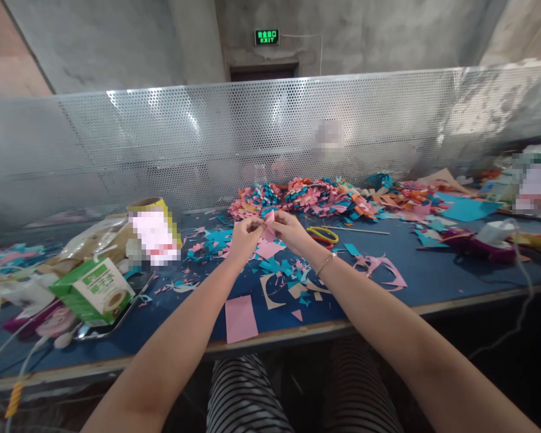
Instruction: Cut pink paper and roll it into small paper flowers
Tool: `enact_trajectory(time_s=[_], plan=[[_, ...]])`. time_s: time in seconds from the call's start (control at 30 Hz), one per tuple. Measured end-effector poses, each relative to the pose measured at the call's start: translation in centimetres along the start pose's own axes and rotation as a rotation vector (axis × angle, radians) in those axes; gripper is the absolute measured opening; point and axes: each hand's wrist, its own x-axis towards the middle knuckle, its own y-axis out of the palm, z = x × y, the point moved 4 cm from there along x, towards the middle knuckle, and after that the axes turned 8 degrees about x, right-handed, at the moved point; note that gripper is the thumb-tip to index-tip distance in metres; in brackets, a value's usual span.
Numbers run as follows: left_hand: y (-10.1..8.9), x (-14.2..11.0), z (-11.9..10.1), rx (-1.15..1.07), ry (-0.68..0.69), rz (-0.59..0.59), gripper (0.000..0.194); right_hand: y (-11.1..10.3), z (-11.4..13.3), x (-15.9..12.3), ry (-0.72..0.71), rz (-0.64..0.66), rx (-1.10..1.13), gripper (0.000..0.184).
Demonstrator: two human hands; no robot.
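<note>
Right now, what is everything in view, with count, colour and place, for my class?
Lit exit sign: one, green, back wall
Perforated metal screen: one, silver, behind table
Long table: one, blue-topped, below hands
Cut-paper heap: many pieces, multicoloured, table's rear
Rectangular paper: one, pink, front edge
Large paper sheet: one, blue, right rear
Thin stick: one, pale, right of centre
Box-shaped carton: one, green-white, left
Cables: several, white, both sides
Purple items: count unclear, both sides, blurred
Small folded paper: one, pink, in fingers
Striped clothing: black-white, below table
Bracelet: one, metallic, right wrist
Left hand, right hand: two, bare, centre
</note>
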Motion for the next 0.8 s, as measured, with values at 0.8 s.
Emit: enact_trajectory(time_s=[0.8], plan=[[0.1,0.1,-0.6,0.414,0.418,-0.001,0.002,0.2,3.2,-1.0,-0.569,0.1,-0.865,0.008]])
